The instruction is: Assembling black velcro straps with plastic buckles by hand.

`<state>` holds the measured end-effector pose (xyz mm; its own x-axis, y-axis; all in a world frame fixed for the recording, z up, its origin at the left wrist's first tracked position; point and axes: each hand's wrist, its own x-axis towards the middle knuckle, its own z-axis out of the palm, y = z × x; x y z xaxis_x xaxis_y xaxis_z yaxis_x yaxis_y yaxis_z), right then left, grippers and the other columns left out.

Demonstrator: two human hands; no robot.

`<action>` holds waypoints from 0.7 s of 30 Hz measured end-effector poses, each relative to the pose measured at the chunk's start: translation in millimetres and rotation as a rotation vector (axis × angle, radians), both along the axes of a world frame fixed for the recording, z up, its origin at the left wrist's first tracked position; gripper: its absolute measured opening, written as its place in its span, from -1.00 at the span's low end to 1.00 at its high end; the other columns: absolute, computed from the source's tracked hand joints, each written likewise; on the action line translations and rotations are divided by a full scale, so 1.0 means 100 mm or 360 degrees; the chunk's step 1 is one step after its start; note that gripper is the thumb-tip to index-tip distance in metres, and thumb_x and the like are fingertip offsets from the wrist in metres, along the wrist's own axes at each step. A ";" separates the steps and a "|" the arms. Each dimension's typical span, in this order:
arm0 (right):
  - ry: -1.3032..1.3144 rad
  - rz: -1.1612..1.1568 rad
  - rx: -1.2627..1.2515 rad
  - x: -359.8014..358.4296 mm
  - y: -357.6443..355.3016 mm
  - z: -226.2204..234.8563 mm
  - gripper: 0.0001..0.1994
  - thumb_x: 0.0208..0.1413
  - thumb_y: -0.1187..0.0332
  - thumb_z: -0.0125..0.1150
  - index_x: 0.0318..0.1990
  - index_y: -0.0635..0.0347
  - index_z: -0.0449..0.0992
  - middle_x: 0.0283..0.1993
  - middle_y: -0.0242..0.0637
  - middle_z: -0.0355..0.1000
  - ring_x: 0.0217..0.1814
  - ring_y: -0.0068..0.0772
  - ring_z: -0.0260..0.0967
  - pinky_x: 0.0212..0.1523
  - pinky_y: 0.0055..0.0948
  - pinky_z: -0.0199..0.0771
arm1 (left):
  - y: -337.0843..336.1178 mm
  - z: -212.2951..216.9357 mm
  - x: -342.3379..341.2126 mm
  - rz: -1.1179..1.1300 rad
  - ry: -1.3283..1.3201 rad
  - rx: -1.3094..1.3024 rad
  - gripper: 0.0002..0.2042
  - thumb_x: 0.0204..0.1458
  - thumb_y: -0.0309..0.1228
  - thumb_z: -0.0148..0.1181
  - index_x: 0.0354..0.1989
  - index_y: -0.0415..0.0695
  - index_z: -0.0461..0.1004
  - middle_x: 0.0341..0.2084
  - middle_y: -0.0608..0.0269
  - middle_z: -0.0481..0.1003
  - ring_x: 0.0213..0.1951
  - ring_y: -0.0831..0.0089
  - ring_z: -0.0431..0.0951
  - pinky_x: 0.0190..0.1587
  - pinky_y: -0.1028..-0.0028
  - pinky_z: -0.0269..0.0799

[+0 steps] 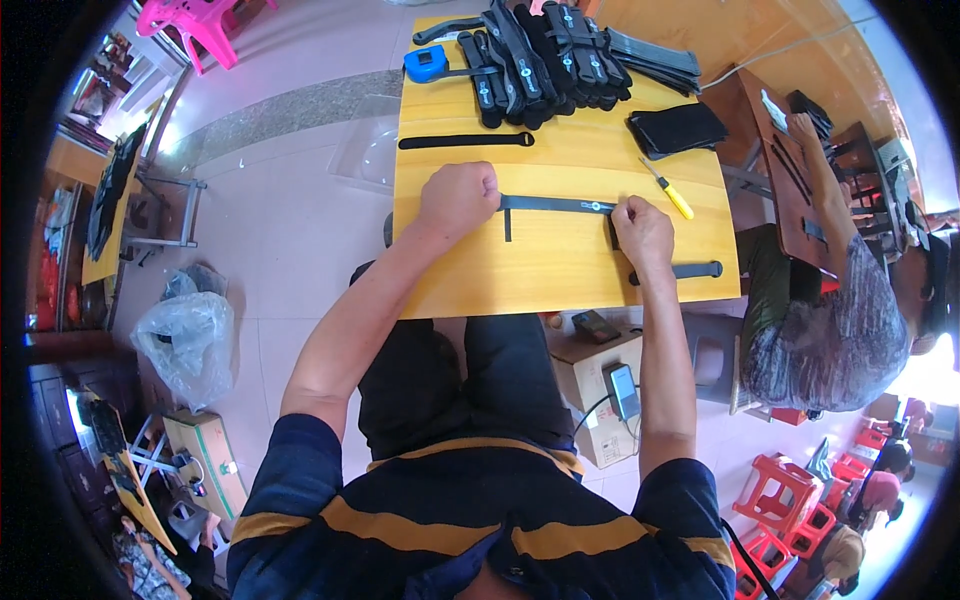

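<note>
A dark grey strap [555, 204] with a small printed mark is stretched level between my two hands, above the yellow tabletop [450, 280]. My left hand [460, 197] is closed in a fist around its left end. At the other end, my right hand [643, 232] pinches it with fingers curled in. A short dark strip [508, 226] shows just below the strap, near my left hand; whether it is joined to it I cannot tell. Beside my right wrist lies another grey strap [697, 271] with a buckle end. Farther off, a black strap [465, 141] with a loop end lies flat.
Bundled straps [540, 70] are heaped at the table's far side, with a blue tape measure [426, 64] beside them. A stack of black pieces [678, 130] and a yellow-handled screwdriver [676, 199] lie at right. Another person [830, 330] sits at a brown table [790, 190] nearby.
</note>
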<state>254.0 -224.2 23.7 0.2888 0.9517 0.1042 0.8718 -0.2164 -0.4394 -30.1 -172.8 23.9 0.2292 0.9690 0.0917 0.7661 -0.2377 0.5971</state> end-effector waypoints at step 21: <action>-0.0278 0.1148 0.0241 -1.00 -0.40 -0.05 -0.30 0.20 0.13 0.02 0.42 0.35 0.09 0.53 0.01 -0.04 0.59 0.03 -0.16 0.50 0.12 -0.15 | -0.59 -0.01 -0.22 -0.0741 0.0426 0.0430 -0.31 0.17 -0.19 0.11 0.41 -0.25 0.07 0.44 -0.05 0.01 0.46 -0.09 -0.06 0.39 -0.15 -0.05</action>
